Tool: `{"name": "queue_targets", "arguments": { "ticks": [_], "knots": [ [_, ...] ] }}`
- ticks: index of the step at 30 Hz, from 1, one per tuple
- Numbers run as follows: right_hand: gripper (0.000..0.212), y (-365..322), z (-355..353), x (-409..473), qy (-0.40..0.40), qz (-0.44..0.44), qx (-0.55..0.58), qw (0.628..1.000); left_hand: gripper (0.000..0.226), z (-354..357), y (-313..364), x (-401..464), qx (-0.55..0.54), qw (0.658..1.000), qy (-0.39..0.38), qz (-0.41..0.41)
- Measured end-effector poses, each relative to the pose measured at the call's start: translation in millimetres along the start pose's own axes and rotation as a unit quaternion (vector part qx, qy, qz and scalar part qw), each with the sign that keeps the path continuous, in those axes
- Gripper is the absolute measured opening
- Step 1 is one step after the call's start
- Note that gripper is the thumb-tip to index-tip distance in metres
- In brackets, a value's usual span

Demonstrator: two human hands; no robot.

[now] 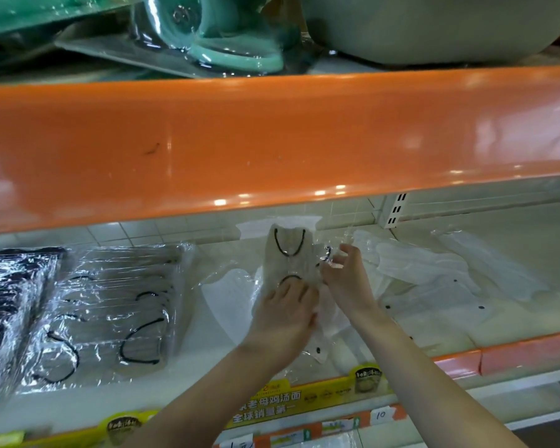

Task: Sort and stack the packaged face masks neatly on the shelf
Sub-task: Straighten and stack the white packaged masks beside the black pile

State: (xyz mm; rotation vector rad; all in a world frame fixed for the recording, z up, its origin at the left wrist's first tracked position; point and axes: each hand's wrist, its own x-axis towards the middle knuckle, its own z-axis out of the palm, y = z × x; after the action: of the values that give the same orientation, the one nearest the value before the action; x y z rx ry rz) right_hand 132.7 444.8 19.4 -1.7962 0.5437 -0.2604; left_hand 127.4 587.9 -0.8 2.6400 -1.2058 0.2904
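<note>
Orange-edged shelf (514,352) holds, left to right, black packs (7,305), a beige stack (110,305), then loose white masks (433,286). The slick beige mask (288,257) could slide off crooked if pressure lets up. Left hand (288,308) presses it flat with straight fingers; right hand (346,276) pinches its wrapper's edge.

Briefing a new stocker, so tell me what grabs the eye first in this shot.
The broad glossy orange shelf edge cuts across the whole middle of the view. Below it, centre, the left hand presses flat on a beige packaged mask with black ear loops, while the right hand pinches its clear wrapper. At lower left sits a shiny stack of wrapped masks.
</note>
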Motion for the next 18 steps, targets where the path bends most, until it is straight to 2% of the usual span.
{"name": "queue_targets", "arguments": {
  "ticks": [4, 6, 8, 10, 12, 15, 18],
  "knots": [
    [0.056, 12.4, -0.3, 2.9, -0.048, 0.022, -0.084, 0.995, 0.033, -5.0, 10.7, -3.4, -0.104, 0.987, -0.117, 0.026],
    [0.050, 15.2, 0.2, 5.0, -0.060, 0.003, -0.118, 0.991, 0.032, -11.3, 13.4, -5.2, -0.171, 0.979, -0.110, 0.024],
    [0.041, 13.3, -1.5, 7.0, -0.078, -0.037, -0.156, 0.984, 0.029, -17.2, 10.8, -8.2, -0.192, 0.978, -0.075, 0.032],
    [0.036, 9.3, -3.9, 9.1, -0.109, -0.082, -0.192, 0.972, 0.031, -16.9, -0.3, -9.6, -0.150, 0.988, -0.032, 0.032],
    [0.038, 4.5, -5.5, 10.9, -0.142, -0.112, -0.219, 0.959, 0.034, -16.9, -13.3, -9.6, -0.099, 0.995, -0.013, -0.001],
    [0.038, 0.8, -2.0, 13.7, -0.172, -0.164, -0.269, 0.933, 0.047, -18.3, -26.4, -12.9, -0.027, 0.994, -0.079, -0.064],
    [0.039, -0.9, 1.8, 11.6, -0.168, -0.229, -0.324, 0.902, 0.056, -18.8, -31.7, -19.5, 0.011, 0.988, -0.135, -0.077]
  ]
}}
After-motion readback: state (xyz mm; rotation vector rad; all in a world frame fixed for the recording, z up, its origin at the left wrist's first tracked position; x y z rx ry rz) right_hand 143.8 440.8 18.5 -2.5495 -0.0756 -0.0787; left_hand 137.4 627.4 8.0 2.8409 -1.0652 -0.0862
